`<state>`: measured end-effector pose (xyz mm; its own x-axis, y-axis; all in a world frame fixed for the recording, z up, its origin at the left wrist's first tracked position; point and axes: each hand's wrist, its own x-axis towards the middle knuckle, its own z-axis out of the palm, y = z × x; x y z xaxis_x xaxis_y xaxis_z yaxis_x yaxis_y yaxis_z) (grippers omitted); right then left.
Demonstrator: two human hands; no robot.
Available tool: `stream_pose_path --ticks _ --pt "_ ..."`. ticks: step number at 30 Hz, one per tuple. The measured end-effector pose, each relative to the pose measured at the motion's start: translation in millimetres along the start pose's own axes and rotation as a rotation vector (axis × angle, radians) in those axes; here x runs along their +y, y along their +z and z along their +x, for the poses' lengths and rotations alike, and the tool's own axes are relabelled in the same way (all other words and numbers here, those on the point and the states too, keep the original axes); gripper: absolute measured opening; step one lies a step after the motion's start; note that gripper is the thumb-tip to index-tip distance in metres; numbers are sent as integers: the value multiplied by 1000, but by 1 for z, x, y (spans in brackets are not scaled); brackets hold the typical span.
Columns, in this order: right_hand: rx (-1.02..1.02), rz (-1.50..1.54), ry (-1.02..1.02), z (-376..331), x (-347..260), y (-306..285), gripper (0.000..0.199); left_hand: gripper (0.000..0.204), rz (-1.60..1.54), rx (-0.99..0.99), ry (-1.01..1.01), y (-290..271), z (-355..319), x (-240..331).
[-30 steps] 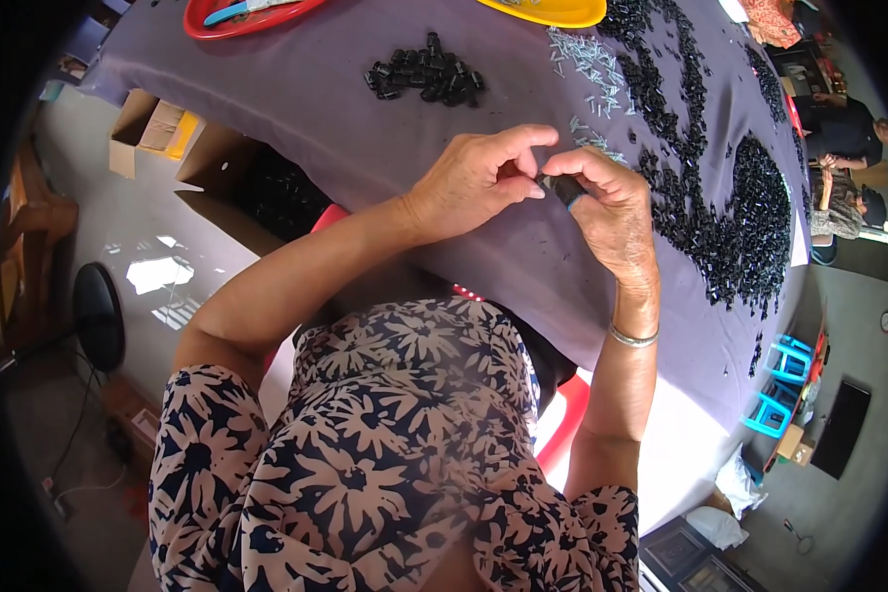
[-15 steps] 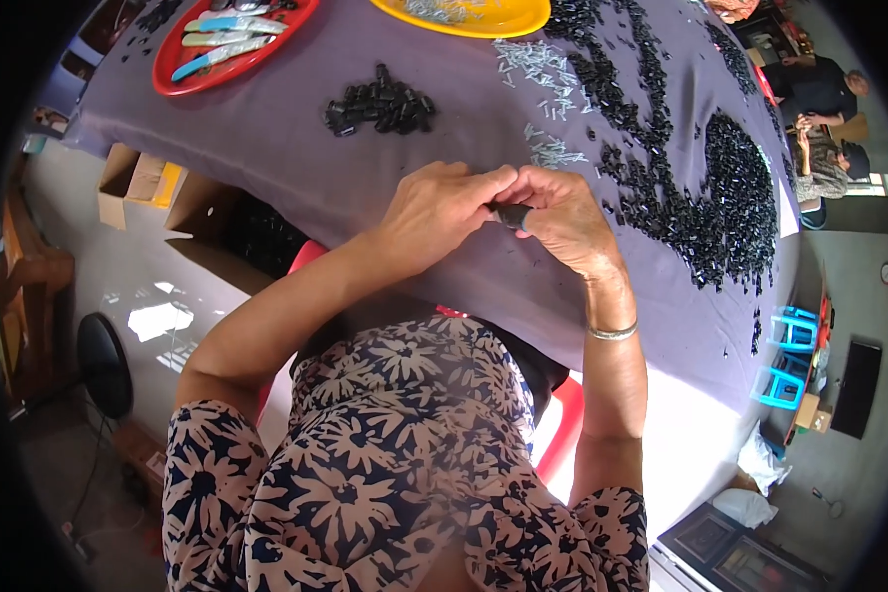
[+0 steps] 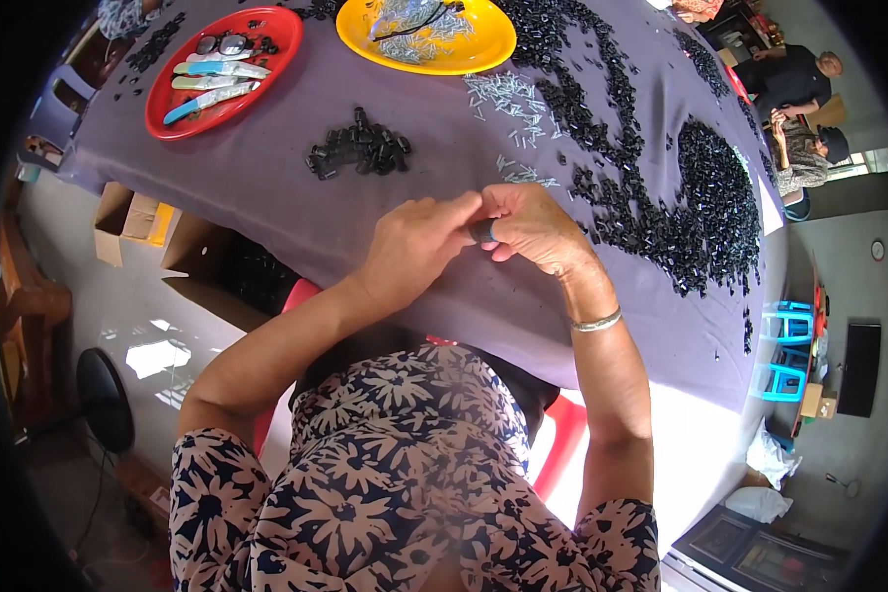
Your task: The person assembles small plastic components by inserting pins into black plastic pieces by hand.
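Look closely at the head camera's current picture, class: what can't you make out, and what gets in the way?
All in the head view:
- What lies between the left hand and the right hand: their own fingers hide it, bar a dark bit.
- The yellow plate's far rim: cut off by the upper edge.
- The count in the large black heap: pieces too small, overlapping.
- The cardboard box's far side: hidden under the tablecloth.
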<state>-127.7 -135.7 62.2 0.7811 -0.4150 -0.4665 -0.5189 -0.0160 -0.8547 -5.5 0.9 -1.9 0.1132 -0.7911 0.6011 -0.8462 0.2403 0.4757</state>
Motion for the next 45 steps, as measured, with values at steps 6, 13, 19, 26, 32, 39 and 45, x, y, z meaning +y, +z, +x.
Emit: stream_pose_path --ticks 6,13,19,26,32,39,45 --pt "-89 -14 42 9 -2 -13 18 62 -423 -23 -315 -1 6 -2" --pt "-130 -74 101 14 -5 -12 14 67 -432 -107 -283 -5 8 -6" --pt "-102 -42 102 14 -7 -8 33 71 -341 -136 -161 -1 8 -14" --pt "-116 -72 67 11 -7 -13 21 76 -404 -166 -332 -10 11 1" --pt "-72 -85 31 3 -4 -8 15 75 -387 -115 -224 -1 10 -6" --pt "438 45 -271 -40 21 19 25 27 -296 48 -207 -5 9 -7" --pt "581 -5 -334 -88 89 7 24 13 -43 148 -268 -25 21 -27"
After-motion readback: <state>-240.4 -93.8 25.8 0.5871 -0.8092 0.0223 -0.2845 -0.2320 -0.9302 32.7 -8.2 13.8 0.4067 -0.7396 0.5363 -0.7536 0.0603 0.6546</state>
